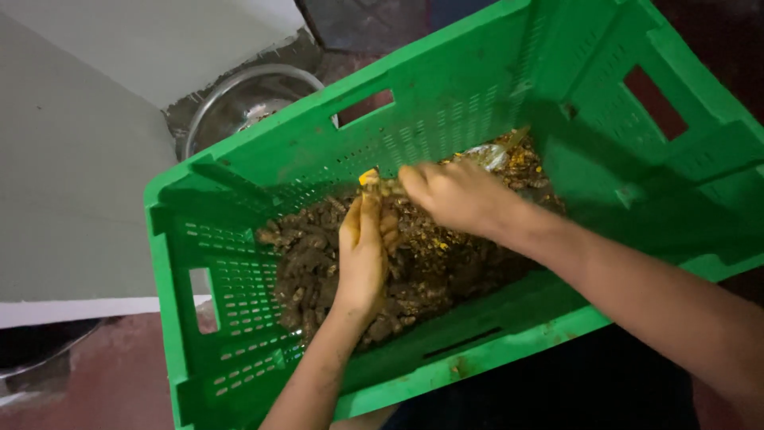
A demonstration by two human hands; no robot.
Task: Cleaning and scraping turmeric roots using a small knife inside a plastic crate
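Both hands work inside a green plastic crate point(239, 279). The left hand point(362, 255) and right hand point(458, 195) pinch one turmeric root point(371, 181) between their fingertips above the heap of roots point(310, 271) on the crate floor, nearer its far wall. The root looks light, stiff and knobbly, probably brittle; best gripped mid-length. A steel bowl point(231, 99) stands beyond the crate; reddish floor point(119, 374), pale wall.

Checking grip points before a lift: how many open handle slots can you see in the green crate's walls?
3 on the green crate: far wall, left wall, right wall. The near wall's slot, if any, is hidden.
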